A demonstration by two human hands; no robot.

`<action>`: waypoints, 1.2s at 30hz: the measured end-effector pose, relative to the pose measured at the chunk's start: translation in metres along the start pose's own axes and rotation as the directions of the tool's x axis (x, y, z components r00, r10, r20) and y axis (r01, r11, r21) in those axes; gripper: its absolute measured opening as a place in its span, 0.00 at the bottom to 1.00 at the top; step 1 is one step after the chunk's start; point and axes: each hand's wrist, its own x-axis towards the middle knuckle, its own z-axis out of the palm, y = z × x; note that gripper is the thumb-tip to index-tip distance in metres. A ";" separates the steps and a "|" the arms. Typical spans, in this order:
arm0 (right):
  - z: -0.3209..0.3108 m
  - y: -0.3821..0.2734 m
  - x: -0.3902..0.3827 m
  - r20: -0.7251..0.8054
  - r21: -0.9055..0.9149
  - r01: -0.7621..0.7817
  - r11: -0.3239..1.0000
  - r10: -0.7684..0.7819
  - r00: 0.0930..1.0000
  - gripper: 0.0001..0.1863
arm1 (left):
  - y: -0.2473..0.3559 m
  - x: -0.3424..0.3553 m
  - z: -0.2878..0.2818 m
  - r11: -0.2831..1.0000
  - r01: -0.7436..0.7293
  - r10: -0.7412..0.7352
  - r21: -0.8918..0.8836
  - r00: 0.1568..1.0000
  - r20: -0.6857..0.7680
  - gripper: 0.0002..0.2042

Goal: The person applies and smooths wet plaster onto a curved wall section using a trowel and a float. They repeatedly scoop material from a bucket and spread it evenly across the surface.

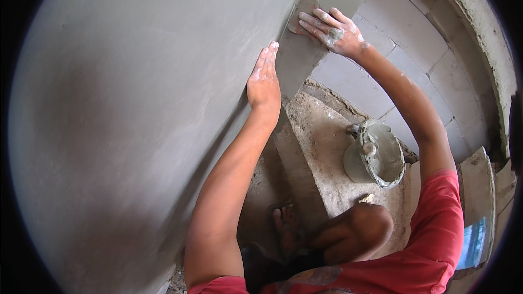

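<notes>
My left hand (263,79) lies edge-on along the grey plastered wall (136,103), its fingers straight, together and smeared with plaster, holding nothing. Up at the corner, my right hand (338,32) presses a thin grey plate with red marks (303,13) flat against the narrow plastered strip (310,57). Its fingers are bent over the plate's near edge, and the thumb side is partly hidden. A lump of wet plaster (334,35) sticks to the back of that hand. Fresh grey plaster covers both the wall and the strip.
A plaster-coated bucket (375,155) stands on a rough concrete step (321,130) below my right arm. Pale block masonry (403,16) rises behind it on the right. My bent knee (373,223) and a bare foot (286,223) are beneath my arms. Something blue (472,244) shows at lower right.
</notes>
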 end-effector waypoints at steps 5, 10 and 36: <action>-0.001 0.007 -0.016 0.063 -0.007 -0.013 1.000 0.014 0.998 0.30 | 0.002 -0.003 -0.001 1.000 0.000 0.000 0.029 1.000 0.002 0.32; -0.060 -0.006 -0.050 0.144 0.085 -0.115 0.990 0.102 0.984 0.24 | 0.004 -0.004 0.002 1.000 -0.014 0.014 0.016 1.000 0.028 0.32; -0.158 -0.082 -0.254 0.973 -0.198 -0.886 0.419 -0.029 -0.231 0.21 | 0.028 0.004 0.020 0.973 -0.008 0.010 -0.232 1.000 0.007 0.42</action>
